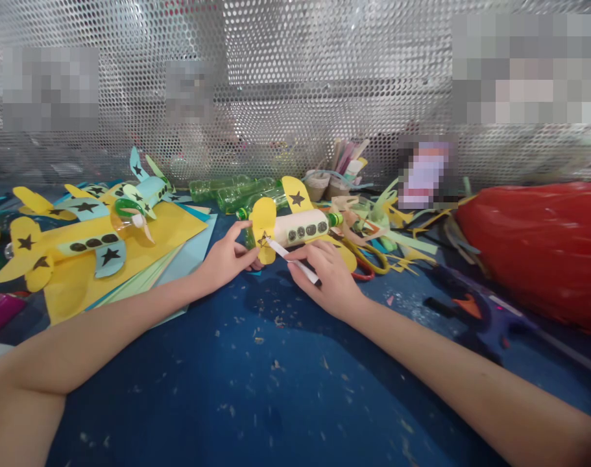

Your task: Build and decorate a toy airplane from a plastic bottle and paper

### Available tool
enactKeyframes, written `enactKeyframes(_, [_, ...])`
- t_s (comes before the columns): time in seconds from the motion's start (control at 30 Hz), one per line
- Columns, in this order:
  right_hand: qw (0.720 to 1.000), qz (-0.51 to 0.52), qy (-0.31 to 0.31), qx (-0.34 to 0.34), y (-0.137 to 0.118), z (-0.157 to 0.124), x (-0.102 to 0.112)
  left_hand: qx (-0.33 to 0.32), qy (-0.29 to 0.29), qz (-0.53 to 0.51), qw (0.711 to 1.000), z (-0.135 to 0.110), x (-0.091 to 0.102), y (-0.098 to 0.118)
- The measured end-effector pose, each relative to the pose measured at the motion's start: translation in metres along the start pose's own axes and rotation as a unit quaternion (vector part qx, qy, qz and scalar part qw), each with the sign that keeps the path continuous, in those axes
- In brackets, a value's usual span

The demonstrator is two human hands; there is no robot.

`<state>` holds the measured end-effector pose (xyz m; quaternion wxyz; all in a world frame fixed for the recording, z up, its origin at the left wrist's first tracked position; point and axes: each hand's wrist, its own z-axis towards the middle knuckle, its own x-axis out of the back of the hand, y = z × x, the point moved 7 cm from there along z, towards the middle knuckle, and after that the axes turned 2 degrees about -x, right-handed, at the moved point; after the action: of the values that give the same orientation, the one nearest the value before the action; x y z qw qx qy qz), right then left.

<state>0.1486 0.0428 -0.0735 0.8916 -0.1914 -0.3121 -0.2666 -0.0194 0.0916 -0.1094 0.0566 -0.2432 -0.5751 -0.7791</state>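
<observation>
A toy plane (281, 227) made from a bottle wrapped in pale paper lies in front of me. It has yellow paper wings and tail, a green cap and a row of dark round windows. My left hand (231, 255) grips its tail end, fingers around the yellow tail piece. In my right hand (328, 275) is a white marker (295, 261), its tip touching a star outline (265, 239) on that tail piece. The star shows dark lines with yellow inside. A filled black star (297, 197) is on the upper wing.
Finished-looking paper planes (84, 243) lie on coloured paper sheets (178, 228) at left. Green bottles (249, 194), cups of sticks (319, 185) and paper scraps (387, 220) are behind. Scissors (380, 256), a glue gun (499, 318) and a red plastic bag (538, 246) sit at right.
</observation>
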Motion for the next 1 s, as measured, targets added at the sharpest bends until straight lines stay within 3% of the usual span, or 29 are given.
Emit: enactKeyframes(1.0, [1.0,-0.001,0.008,-0.007,-0.0005,0.0015,0.0022,-0.005,0.0,0.005,1.0,0.0004,0.0005,-0.0006])
